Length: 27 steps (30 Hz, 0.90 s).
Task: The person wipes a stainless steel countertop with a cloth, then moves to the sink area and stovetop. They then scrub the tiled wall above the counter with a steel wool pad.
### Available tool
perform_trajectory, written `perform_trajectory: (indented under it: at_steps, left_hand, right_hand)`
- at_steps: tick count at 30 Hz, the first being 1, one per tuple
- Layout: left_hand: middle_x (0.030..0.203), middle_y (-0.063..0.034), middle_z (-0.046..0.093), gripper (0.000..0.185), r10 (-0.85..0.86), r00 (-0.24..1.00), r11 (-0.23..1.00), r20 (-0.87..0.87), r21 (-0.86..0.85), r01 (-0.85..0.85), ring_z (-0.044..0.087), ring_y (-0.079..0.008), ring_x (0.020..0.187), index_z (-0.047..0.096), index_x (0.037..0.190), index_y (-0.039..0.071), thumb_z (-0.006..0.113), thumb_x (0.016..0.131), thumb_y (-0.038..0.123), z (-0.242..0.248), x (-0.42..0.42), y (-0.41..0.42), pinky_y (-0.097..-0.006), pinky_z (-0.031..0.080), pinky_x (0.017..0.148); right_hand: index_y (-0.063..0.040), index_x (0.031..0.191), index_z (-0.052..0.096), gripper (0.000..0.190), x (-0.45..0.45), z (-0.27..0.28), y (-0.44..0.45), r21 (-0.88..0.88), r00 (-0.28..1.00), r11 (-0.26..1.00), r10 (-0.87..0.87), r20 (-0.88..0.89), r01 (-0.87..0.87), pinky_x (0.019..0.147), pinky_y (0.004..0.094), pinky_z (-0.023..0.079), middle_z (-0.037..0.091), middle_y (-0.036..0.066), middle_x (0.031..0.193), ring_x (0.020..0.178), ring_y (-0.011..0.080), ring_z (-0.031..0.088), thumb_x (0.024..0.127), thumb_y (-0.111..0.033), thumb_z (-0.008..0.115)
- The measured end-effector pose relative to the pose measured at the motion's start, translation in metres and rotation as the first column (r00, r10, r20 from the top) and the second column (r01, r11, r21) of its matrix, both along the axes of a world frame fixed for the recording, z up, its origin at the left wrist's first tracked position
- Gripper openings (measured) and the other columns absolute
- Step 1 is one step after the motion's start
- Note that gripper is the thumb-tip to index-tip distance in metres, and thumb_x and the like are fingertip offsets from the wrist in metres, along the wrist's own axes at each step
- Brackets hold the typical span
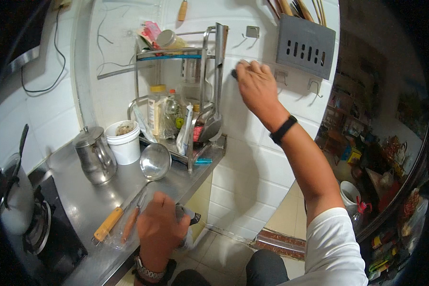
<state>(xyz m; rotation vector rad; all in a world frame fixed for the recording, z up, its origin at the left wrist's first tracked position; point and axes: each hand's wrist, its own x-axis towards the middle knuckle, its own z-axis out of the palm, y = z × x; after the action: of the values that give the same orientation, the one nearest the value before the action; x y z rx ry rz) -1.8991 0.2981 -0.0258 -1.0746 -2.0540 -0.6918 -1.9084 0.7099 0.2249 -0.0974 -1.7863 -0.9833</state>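
Observation:
My right hand (255,81) is raised before the white tiled wall (254,171), fingers curled around a small black object (234,74) that sticks out on the left. Low over the counter's front edge, my left hand (161,220) is blurred. A grey item and a black-and-white patterned end (195,218) show beside its thumb; whether it grips them is unclear. Left of this hand, a metal ladle (155,162) with a yellow wooden handle (109,224) lies on the steel counter (75,200). Next to it is a tool with a brown wooden handle (130,226), partly under clear plastic.
A metal rack (203,77) holds jars and bottles. A steel pitcher (94,157) and white tub (123,146) stand beside it. A gas stove (53,214) carries a pan (16,200). Wall hooks (252,32) and a grey utensil holder (305,46) hang near my right hand.

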Motion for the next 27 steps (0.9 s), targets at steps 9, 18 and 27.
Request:
perform_trajectory:
  at_steps: [9,18,27]
  left_hand:
    - [0.138,-0.0081,0.072,0.047,0.033,0.997,0.999,0.067,-0.019,-0.032,0.075,-0.0306,0.118,0.075,0.124,0.008,0.093,0.089,0.034,-0.003,0.008,0.0,-0.0449,0.055,0.095]
    - [0.121,-0.0112,0.07,0.042,-0.026,0.999,1.0,0.029,0.004,0.026,0.075,-0.0343,0.102,0.071,0.113,0.005,0.094,0.086,0.028,0.0,-0.001,0.0,-0.0483,0.06,0.08]
    - [0.112,-0.0178,0.069,0.037,-0.04,0.988,0.999,0.147,0.001,0.041,0.075,-0.0458,0.1,0.07,0.11,0.002,0.089,0.086,0.024,0.008,0.008,0.0,-0.0568,0.061,0.086]
  right_hand:
    - [-0.014,0.112,0.072,0.007,-0.028,0.03,0.003,0.028,0.994,0.996,0.083,0.067,-0.085,0.097,0.0437,0.052,0.082,0.002,0.108,0.112,0.0245,0.072,0.108,-0.017,0.067]
    - [-0.001,0.124,0.074,0.022,0.02,-0.007,0.003,0.025,0.96,0.967,-0.249,-0.13,0.254,0.099,0.0417,0.051,0.084,0.015,0.123,0.114,0.0275,0.073,0.106,-0.012,0.069]
    - [0.002,0.12,0.07,0.016,0.001,-0.006,-0.002,0.072,0.983,0.989,-0.119,-0.139,0.13,0.097,0.0417,0.052,0.083,0.027,0.128,0.116,0.0299,0.074,0.108,-0.01,0.068]
